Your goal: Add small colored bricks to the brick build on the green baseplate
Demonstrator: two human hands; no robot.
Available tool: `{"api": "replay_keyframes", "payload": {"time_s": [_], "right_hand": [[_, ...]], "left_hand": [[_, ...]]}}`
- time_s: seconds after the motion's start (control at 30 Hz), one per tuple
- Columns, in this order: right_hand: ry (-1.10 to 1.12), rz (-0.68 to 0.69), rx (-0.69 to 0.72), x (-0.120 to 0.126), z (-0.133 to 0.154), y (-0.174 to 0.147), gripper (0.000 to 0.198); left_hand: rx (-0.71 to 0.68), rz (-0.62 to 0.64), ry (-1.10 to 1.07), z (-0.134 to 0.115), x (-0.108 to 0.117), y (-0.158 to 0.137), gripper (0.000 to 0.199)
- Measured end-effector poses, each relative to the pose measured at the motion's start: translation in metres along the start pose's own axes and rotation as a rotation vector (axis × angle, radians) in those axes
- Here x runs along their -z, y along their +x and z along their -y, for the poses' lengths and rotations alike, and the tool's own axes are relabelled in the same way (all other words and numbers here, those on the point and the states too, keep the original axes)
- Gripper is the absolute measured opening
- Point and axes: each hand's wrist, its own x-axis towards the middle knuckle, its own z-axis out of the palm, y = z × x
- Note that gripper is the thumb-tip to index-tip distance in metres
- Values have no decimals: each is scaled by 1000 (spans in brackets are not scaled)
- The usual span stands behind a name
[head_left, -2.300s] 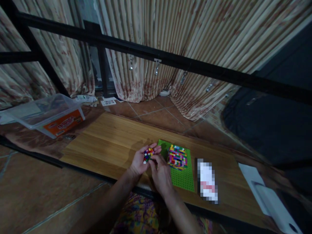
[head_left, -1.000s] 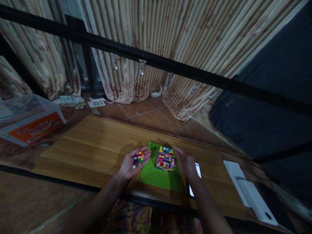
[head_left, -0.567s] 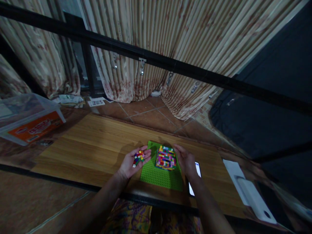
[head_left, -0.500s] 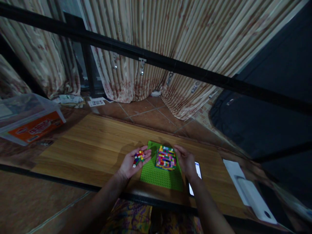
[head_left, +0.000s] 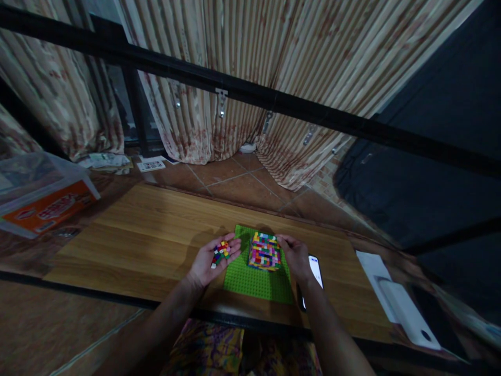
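My left hand [head_left: 203, 265] is palm up with its fingers stretched out, and a small heap of loose coloured toy bricks [head_left: 221, 253] rests on it. Beside it, a block built of many coloured toy bricks [head_left: 265, 251] stands on a green studded baseplate [head_left: 254, 284]. At the block's far right corner is my right hand [head_left: 294, 256], thumb and forefinger pinched together. Whatever lies between those fingertips is too small to make out. Partly under my right wrist, a phone [head_left: 315, 269] with a lit screen lies on the table.
The wooden table [head_left: 129, 240] carries the baseplate. To the left stands a clear plastic box [head_left: 50, 203] with an orange label. On the right lie a white sheet [head_left: 371, 271] and a white device [head_left: 410, 316]. A dark bar [head_left: 250, 86] crosses before striped curtains [head_left: 235, 31].
My right hand's fingertips have come slightly closer to the block's far right corner. My left hand still carries the loose bricks. The whole view has shifted slightly.
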Motion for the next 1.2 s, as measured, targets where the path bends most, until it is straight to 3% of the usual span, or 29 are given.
{"api": "replay_keyframes", "payload": {"time_s": [0.33, 0.43, 0.5, 0.53, 0.63, 0.7, 0.77, 0.97, 1.2], "right_hand": [[-103, -47, 59, -2, 11, -7, 32], [-203, -178, 131, -8, 26, -21, 33], [-325, -277, 251, -20, 42, -37, 31], [-353, -262, 294, -29, 50, -47, 29], [-359, -17, 392, -62, 70, -76, 24], [-387, 145, 406, -84, 76, -91, 22], [-420, 204, 391, -100, 75, -100, 17], [-481, 239, 317, -114, 61, -102, 9], [-452, 197, 268, -122, 63, -98, 15]], "left_hand": [[16, 10, 6, -4, 1, 1, 30], [7, 12, 1, -4, 1, 1, 31], [6, 13, -2, -3, 1, 0, 32], [5, 14, -2, -3, 0, -1, 32], [8, 21, 5, -3, -1, -1, 32], [11, 25, 9, -3, -1, 0, 32], [5, 23, 13, -3, 0, 1, 31], [-6, 4, 21, -2, 1, 3, 32], [-8, -46, 75, -1, -5, 2, 33]]}}
